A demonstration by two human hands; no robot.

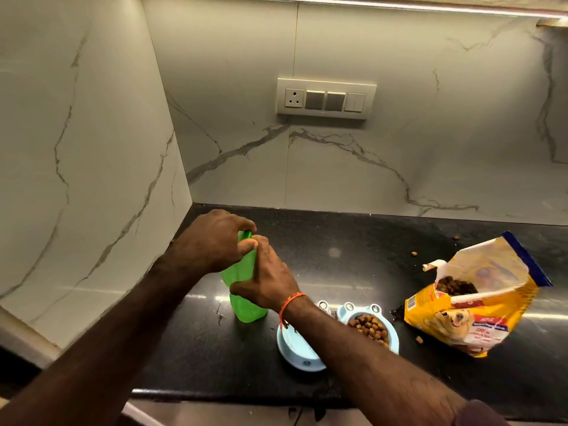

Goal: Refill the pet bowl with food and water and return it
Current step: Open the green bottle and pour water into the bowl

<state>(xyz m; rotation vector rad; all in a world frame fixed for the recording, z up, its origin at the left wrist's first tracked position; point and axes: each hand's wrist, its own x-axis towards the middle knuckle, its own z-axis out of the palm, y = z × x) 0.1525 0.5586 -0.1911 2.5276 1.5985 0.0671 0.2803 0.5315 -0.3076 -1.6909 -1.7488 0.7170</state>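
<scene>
hands: left (215,241) grips cap | right (264,281) holds green bottle (246,305) (upright)

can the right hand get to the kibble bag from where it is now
Probably yes, once it lets go. The right hand grips the green bottle for now, but the kibble bag lies open on its side of the counter, with only the pet bowl low between them.

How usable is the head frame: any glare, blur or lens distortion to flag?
Head view: wide-angle bend curves the wall edges; bright strip light along the top edge overexposes; specular streaks on the black counter; slight motion softness on the left hand and right hand at the green bottle; kibble bag reasonably sharp.
</scene>
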